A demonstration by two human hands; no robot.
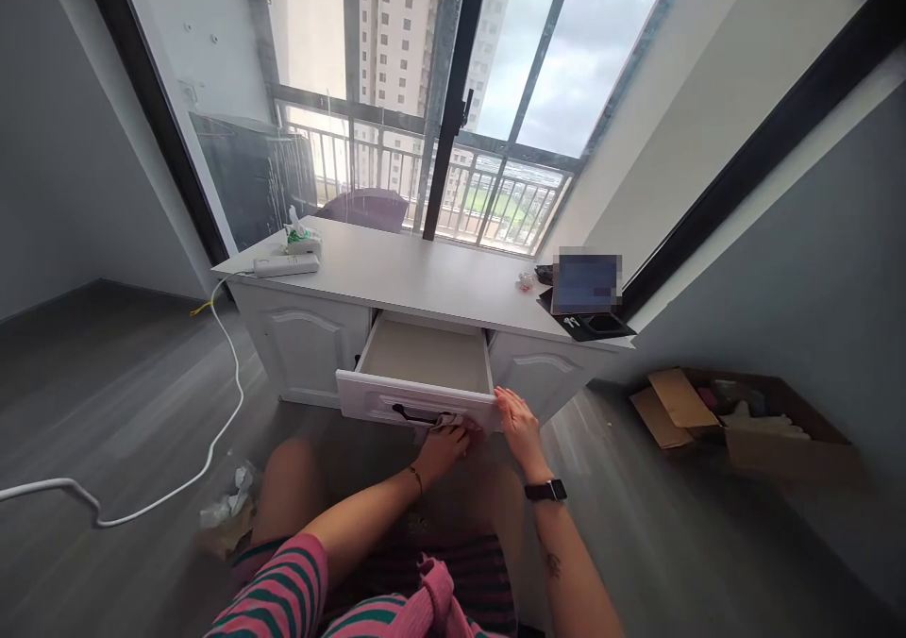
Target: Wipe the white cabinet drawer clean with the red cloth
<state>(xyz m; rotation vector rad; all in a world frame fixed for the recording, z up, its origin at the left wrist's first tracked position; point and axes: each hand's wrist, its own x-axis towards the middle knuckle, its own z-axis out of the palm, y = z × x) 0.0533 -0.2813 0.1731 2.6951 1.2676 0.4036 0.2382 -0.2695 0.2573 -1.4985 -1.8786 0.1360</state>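
White wooden drawer (425, 350) with black curved handle (414, 415) stands pulled out from the middle of a white panelled cabinet (396, 270). Left hand (444, 444): fingers curled, bunching a pale pinkish cloth (447, 420) against the drawer front by the handle. Right hand (520, 421): fingers nearly straight on the front's right end; thumb hidden, can't tell if gripping. Tablet screen (586, 284) pixelated, unreadable; green-printed tissue pack (303, 239), lettering too small. Floor: white cable (239, 383) trailing left, open brown cardboard box (785, 449) right.
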